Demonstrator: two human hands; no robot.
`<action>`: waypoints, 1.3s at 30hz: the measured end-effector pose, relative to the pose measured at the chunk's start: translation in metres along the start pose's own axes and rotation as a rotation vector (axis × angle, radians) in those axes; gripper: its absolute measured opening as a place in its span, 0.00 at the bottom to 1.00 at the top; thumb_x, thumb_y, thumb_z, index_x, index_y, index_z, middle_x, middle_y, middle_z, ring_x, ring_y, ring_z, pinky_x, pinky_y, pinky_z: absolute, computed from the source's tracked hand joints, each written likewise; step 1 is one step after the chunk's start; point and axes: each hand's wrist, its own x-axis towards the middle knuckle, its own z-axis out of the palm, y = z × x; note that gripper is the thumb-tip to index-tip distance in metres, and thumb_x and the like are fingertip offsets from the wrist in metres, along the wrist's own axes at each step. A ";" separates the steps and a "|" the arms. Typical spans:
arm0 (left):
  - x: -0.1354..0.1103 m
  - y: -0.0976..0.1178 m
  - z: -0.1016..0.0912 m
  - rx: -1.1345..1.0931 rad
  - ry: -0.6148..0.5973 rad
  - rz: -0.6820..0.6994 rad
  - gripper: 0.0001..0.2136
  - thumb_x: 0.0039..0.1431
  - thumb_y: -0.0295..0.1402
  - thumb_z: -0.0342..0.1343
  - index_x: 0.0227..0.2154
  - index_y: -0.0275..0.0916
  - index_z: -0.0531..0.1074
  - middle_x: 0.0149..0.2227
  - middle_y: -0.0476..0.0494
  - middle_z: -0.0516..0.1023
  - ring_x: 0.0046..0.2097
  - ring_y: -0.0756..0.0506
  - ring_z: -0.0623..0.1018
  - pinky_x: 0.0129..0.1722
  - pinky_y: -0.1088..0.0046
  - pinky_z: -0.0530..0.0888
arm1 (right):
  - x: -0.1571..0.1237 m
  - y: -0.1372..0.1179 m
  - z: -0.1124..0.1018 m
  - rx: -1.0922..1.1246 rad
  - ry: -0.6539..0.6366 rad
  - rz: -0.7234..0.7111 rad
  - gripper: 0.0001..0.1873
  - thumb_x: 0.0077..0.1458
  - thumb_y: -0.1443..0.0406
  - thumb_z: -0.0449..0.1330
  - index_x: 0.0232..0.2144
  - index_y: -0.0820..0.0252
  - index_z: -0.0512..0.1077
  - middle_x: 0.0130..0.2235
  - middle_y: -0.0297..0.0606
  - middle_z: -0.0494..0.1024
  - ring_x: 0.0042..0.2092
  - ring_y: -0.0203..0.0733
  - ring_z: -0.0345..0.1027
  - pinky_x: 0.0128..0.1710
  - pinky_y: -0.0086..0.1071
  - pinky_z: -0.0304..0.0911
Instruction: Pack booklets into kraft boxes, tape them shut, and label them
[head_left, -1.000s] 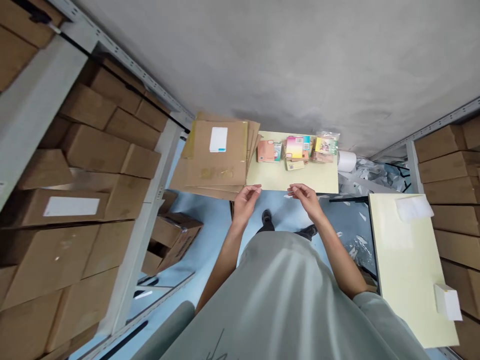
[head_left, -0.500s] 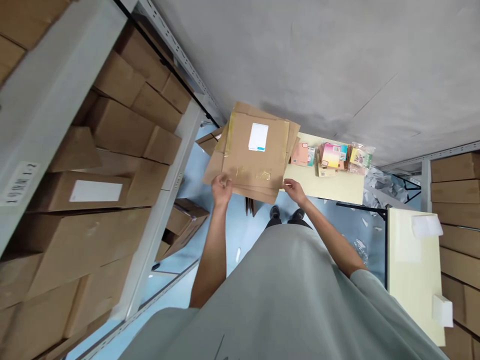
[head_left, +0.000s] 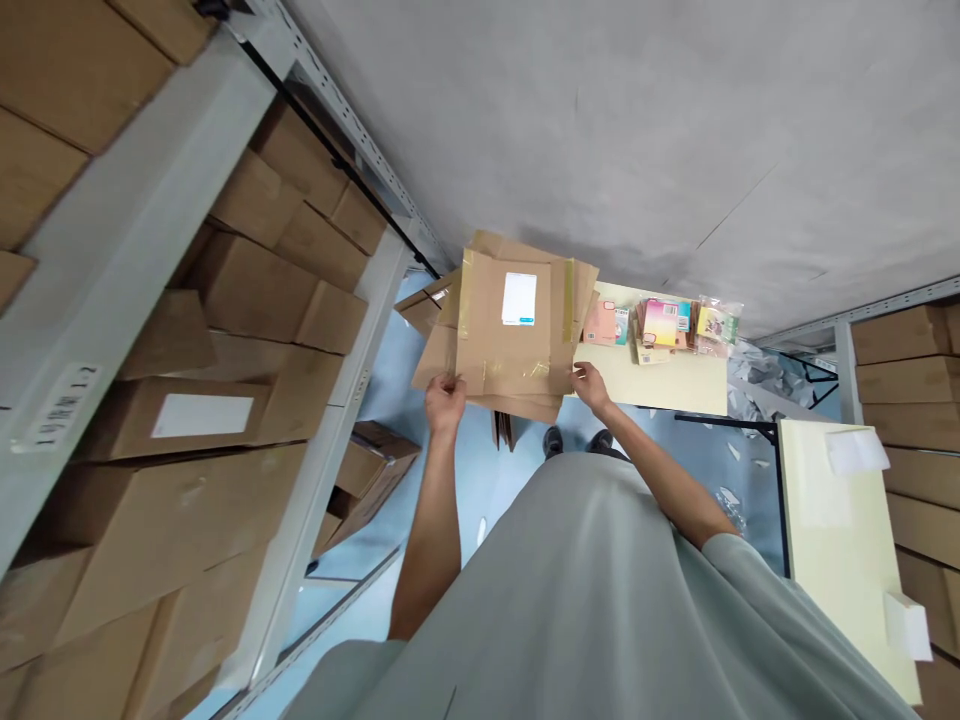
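Note:
A stack of flattened cardboard boxes (head_left: 517, 345) lies on the left end of a pale yellow table (head_left: 660, 380). The top sheet carries a white label (head_left: 519, 298) and yellowish tape strips. My left hand (head_left: 445, 401) is closed on the near left corner of the top sheet. My right hand (head_left: 591, 385) pinches its near right corner. Both arms reach forward over my grey shirt.
Small colourful packets (head_left: 664, 325) lie at the table's far side. Metal shelving packed with cardboard cartons (head_left: 225, 300) stands on the left, more cartons (head_left: 907, 350) on the right. A second yellow table (head_left: 840, 540) with white items is at right. Paper scraps litter the blue floor.
My hands went from hovering open over the table edge to gripping the near corners of the top cardboard sheet. My view swung left towards the stack.

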 end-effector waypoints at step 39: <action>-0.439 0.234 0.411 -0.149 -1.321 0.377 0.34 0.52 0.62 0.77 0.50 0.37 0.82 0.52 0.35 0.89 0.56 0.37 0.87 0.61 0.60 0.81 | -0.462 0.354 -0.385 0.671 1.361 0.166 0.50 0.53 0.36 0.74 0.68 0.54 0.73 0.70 0.57 0.76 0.67 0.62 0.75 0.65 0.58 0.75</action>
